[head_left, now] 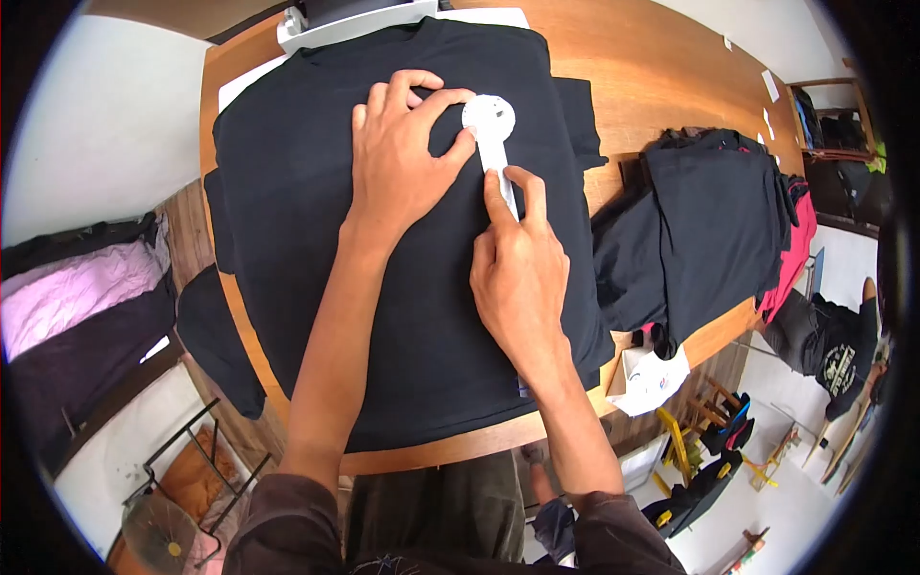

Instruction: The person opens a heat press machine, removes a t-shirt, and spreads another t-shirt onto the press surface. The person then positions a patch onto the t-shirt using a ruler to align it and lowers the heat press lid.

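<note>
A black T-shirt (422,316) lies spread flat in front of me, its neckline at the far end. On its upper chest is a flat white guide (490,120) with a round head and a straight strip that points toward me. My left hand (402,153) steadies the round head's left edge between thumb and index finger, the other fingers resting on the cloth. The index and middle fingers of my right hand (522,259) straddle and press the strip, partly hiding its near end.
The shirt is on a wooden table (642,57), against a grey-white device (359,24) at the back. Folded dark garments (714,220) are piled at right, near a white paper bag (650,379). Another person (834,345) is at far right. A fan (163,537) stands lower left.
</note>
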### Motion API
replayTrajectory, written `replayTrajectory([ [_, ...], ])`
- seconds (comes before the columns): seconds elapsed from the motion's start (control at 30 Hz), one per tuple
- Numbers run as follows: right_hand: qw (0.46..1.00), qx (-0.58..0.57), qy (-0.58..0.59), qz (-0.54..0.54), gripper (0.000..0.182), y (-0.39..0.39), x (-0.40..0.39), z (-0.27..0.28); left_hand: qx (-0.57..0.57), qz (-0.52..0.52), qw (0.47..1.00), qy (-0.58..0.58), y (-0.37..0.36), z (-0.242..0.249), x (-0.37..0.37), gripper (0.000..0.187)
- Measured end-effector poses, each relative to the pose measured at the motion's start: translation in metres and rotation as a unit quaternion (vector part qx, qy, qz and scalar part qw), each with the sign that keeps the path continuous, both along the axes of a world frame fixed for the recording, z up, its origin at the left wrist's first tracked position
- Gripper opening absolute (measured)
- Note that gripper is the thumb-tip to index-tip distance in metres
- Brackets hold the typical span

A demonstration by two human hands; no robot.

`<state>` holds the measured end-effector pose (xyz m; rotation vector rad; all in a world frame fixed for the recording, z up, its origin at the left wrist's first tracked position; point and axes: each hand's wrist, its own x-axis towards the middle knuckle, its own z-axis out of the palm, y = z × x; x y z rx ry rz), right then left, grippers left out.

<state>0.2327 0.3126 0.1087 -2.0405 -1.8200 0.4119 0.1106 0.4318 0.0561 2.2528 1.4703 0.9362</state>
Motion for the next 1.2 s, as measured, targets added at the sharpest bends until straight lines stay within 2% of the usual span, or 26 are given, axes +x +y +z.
replayTrajectory([
  [0.43, 0.999, 0.000, 0.035, -0.014, 0.050, -0.003, 0.000, -0.006, 0.004, 0.005, 1.000, 0.006, -0.001, -0.003, -0.001, 0.035],
  [0.53, 0.999, 0.009, 0.031, -0.024, 0.045, -0.003, -0.003, -0.005, 0.027, 0.009, 1.000, 0.008, -0.001, -0.004, -0.001, 0.036],
  [0.73, 0.998, 0.044, 0.005, -0.032, 0.035, -0.002, -0.002, -0.012, 0.003, 0.021, 1.000, 0.005, -0.001, 0.009, 0.003, 0.034],
  [0.9, 0.997, 0.072, -0.015, -0.021, 0.045, -0.003, -0.001, -0.016, 0.008, 0.027, 1.000, 0.004, -0.004, 0.013, 0.005, 0.033],
  [1.0, 0.995, 0.102, -0.014, -0.012, 0.045, -0.005, 0.001, -0.020, 0.011, 0.027, 1.000, 0.012, -0.003, 0.014, 0.009, 0.034],
  [1.1, 0.995, 0.099, -0.021, -0.010, 0.049, -0.006, 0.002, -0.012, 0.044, 0.023, 0.999, 0.015, -0.005, 0.012, 0.007, 0.032],
  [1.2, 0.997, 0.073, 0.018, -0.006, 0.049, -0.006, 0.007, -0.014, 0.020, 0.027, 0.999, 0.031, -0.006, 0.014, 0.010, 0.029],
])
